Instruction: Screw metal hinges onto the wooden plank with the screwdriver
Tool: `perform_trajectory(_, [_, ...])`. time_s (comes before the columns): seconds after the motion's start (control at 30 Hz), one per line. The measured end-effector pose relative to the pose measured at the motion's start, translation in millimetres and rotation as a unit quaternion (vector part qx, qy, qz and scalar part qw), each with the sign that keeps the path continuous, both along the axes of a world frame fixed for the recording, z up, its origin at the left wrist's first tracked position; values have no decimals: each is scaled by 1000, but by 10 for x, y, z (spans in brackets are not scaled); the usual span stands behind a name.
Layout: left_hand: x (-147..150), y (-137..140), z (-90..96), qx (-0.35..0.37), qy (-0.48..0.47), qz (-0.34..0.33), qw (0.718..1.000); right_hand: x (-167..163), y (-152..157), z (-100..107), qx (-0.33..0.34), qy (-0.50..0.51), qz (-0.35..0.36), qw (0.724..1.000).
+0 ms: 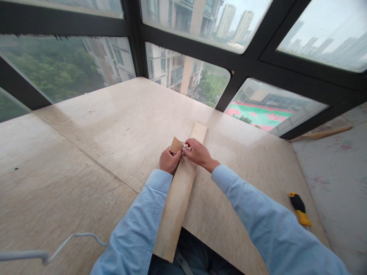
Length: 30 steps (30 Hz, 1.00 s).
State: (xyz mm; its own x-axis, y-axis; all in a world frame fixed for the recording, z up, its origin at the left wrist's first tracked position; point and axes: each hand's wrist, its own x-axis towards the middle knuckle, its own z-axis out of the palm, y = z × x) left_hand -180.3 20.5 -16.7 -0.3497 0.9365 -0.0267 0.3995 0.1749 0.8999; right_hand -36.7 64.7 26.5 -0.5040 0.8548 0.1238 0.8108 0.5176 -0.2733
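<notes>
Here, left fingers are curled around a tan piece, right fingers pinching a metal part.

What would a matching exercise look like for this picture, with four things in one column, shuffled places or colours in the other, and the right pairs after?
Things
1. long board
2. small tan piece
3. tool handle
4. cable

Descriptions
A. held in the left hand
B. whitish, to the left of the left sleeve
C. pale wood, running between the left sleeve and the right sleeve
D. black and yellow, near the wall

Right pairs: 1-C, 2-A, 3-D, 4-B.
</notes>
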Motion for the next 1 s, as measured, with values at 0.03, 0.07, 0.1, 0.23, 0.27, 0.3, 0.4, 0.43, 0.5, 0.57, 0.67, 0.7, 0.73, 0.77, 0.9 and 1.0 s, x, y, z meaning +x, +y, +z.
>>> perform_trajectory(0.03, [0, -1, 1, -1, 4, 0, 1000, -5, 0, 4, -2, -5, -6, 1000])
perform_trajectory(0.07, [-1, -1, -1, 0, 8, -1, 1000, -9, -1, 10, -3, -10, -9, 1000])
perform_trajectory(0.1, [-2, -1, -4, 2, 9, -3, 1000, -12, -2, 16, -4, -14, -10, 1000])
perform_trajectory(0.23, [-7, -1, -18, 10, 9, -9, 1000, 0, -14, 32, 3, -19, 8, 1000])
perform_trajectory(0.27, [-7, 0, -20, 10, 9, -8, 1000, 8, -16, 31, 6, -17, 15, 1000])
perform_trajectory(0.3, [-7, 0, -21, 9, 10, -8, 1000, 17, -16, 29, 9, -14, 22, 1000])
perform_trajectory(0.4, [-6, -2, -22, 9, 12, -9, 1000, 44, -1, 12, 16, 3, 52, 999])
perform_trajectory(0.43, [-6, -3, -20, 9, 12, -10, 1000, 52, 8, 4, 17, 11, 63, 998])
perform_trajectory(0.5, [-4, -6, -14, 12, 12, -10, 1000, 67, 29, -13, 20, 30, 80, 996])
perform_trajectory(0.57, [-1, -8, -6, 14, 9, -9, 1000, 83, 46, -30, 23, 54, 87, 995])
perform_trajectory(0.67, [4, -7, 6, 13, 7, -6, 1000, 109, 56, -50, 22, 92, 92, 991])
perform_trajectory(0.7, [4, -6, 8, 12, 7, -6, 1000, 118, 55, -54, 21, 104, 94, 990])
perform_trajectory(0.73, [4, -5, 8, 11, 7, -5, 1000, 126, 52, -57, 19, 117, 94, 988])
perform_trajectory(0.77, [3, -4, 6, 11, 9, -5, 1000, 133, 48, -58, 18, 129, 93, 987])
perform_trajectory(0.9, [5, -8, -12, 10, -1, -2, 1000, 159, 31, -50, 10, 179, 68, 982])
perform_trajectory(1.0, [22, -10, -18, 6, -63, 13, 998, 174, 31, -47, -2, 213, 30, 976])
